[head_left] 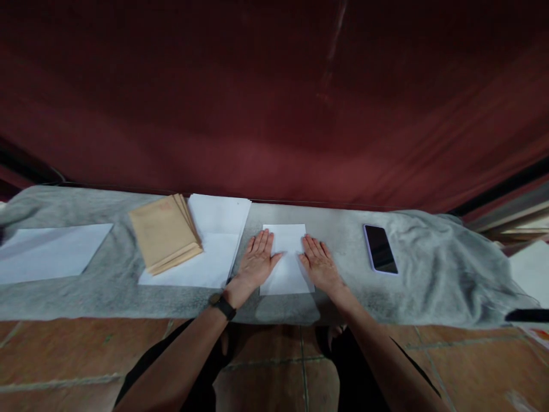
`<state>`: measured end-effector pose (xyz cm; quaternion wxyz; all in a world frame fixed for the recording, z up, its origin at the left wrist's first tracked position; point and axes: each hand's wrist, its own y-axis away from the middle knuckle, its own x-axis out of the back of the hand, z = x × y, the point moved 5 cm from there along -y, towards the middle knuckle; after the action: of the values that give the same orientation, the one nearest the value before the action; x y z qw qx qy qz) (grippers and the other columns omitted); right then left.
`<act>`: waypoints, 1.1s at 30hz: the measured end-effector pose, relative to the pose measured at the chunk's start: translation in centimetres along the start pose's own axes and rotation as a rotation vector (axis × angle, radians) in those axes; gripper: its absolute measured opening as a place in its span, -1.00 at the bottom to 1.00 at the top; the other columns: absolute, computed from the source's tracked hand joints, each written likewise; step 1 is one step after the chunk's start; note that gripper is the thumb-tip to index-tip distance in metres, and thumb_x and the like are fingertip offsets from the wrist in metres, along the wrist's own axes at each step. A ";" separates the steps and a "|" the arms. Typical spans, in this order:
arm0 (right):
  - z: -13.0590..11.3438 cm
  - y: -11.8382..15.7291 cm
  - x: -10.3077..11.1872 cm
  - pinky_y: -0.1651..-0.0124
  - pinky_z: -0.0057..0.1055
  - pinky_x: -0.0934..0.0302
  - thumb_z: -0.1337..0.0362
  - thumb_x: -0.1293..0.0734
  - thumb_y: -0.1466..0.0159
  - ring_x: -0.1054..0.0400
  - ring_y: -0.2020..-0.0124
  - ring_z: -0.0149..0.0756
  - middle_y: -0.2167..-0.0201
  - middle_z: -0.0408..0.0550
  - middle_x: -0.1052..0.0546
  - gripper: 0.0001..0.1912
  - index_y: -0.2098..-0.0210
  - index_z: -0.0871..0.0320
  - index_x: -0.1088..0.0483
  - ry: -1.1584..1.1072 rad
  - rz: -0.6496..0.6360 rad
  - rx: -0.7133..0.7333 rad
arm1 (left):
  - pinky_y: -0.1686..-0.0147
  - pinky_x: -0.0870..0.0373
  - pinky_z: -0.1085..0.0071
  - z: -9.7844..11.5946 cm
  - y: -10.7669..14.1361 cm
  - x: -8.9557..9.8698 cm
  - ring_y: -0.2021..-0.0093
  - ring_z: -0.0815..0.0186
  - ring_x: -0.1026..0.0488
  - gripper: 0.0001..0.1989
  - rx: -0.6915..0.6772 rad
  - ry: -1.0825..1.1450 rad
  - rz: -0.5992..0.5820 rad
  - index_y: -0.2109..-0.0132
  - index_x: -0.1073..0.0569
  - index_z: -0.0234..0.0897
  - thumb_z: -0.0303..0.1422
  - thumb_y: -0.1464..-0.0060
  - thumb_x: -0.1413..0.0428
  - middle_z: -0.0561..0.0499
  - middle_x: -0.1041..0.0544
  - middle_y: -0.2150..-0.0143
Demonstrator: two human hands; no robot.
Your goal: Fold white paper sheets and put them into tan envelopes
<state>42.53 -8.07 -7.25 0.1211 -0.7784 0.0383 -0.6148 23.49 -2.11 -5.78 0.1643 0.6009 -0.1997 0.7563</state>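
A small white sheet of paper point(286, 269) lies upright in front of me on a grey cloth point(343, 229). My left hand point(257, 257) rests flat on its left edge, with the fingers stretched out and the thumb pointing inward. On the right edge my right hand point(319, 263) lies flat too, its thumb toward the paper's middle. Neither hand grips anything. A dark watch is on my left wrist. To the left, a stack of brown envelopes point(165, 232) partly covers larger white sheets point(218, 240).
A phone point(381, 249) with a purple edge lies right of my hands. Another white sheet point(51, 252) is at the far left, and white paper point(532, 272) shows at the far right. A dark red surface point(274, 114) rises behind the cloth. Below is a tiled floor point(274, 349).
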 end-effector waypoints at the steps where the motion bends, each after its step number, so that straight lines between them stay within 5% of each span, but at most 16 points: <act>1: 0.2 0.1 0.0 -0.48 0.03 0.09 0.14 -0.03 -0.53 -0.04 -0.47 -0.05 -0.43 0.15 -0.20 -0.42 -0.45 0.27 -0.09 -0.015 -0.003 -0.001 | -0.47 0.11 0.04 -0.1 0.1 0.0 -0.52 0.05 0.03 -0.31 0.009 0.012 0.005 -0.46 -0.13 -0.44 -0.06 -0.38 0.12 -0.31 -0.09 -0.50; 8: 1.1 0.4 -0.3 -0.47 0.07 0.12 0.11 -0.02 -0.52 -0.02 -0.47 -0.04 -0.45 0.13 -0.18 -0.41 -0.46 0.20 -0.06 -0.060 0.012 0.003 | -0.47 0.19 -0.06 0.2 0.7 0.9 -0.54 0.01 0.10 -0.37 0.031 -0.003 0.029 -0.46 -0.13 -0.41 -0.16 -0.38 0.08 -0.27 -0.05 -0.52; 12: 1.3 0.5 -0.5 -0.47 0.08 0.11 0.09 -0.02 -0.52 0.01 -0.48 -0.03 -0.46 0.16 -0.16 -0.39 -0.46 0.23 -0.06 -0.065 -0.015 0.014 | -0.48 0.20 0.01 2.1 1.5 1.5 -0.54 0.07 0.10 -0.45 -0.200 0.007 -0.027 -0.43 -0.20 -0.34 -0.25 -0.39 0.06 -0.21 -0.07 -0.52; 18: 2.8 0.2 -0.3 -0.47 0.09 0.08 0.09 -0.04 -0.51 -0.03 -0.47 -0.06 -0.46 0.09 -0.18 -0.42 -0.45 0.15 -0.11 -0.118 -0.052 0.037 | -0.46 0.22 -0.01 5.9 5.2 1.9 -0.50 0.08 -0.05 -0.35 -0.524 0.136 -0.196 -0.40 -0.23 -0.22 -0.01 -0.31 -0.06 -0.17 -0.20 -0.48; 33: 4.1 -0.2 1.1 -0.47 0.04 -0.02 0.24 -0.13 -0.47 -0.11 -0.44 -0.15 -0.45 -0.09 -0.22 -0.49 -0.38 -0.04 -0.25 -0.257 -0.134 0.100 | -0.39 -0.11 0.07 3.5 6.3 3.1 -0.42 0.10 -0.24 -0.43 -0.308 0.106 -0.261 -0.33 -0.33 -0.28 -0.56 -0.19 0.02 -0.20 -0.31 -0.42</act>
<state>46.77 -7.53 -7.07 0.1222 -0.8446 -0.0600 -0.5179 22.69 -9.26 -2.68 0.3611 0.5487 -0.2246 0.7198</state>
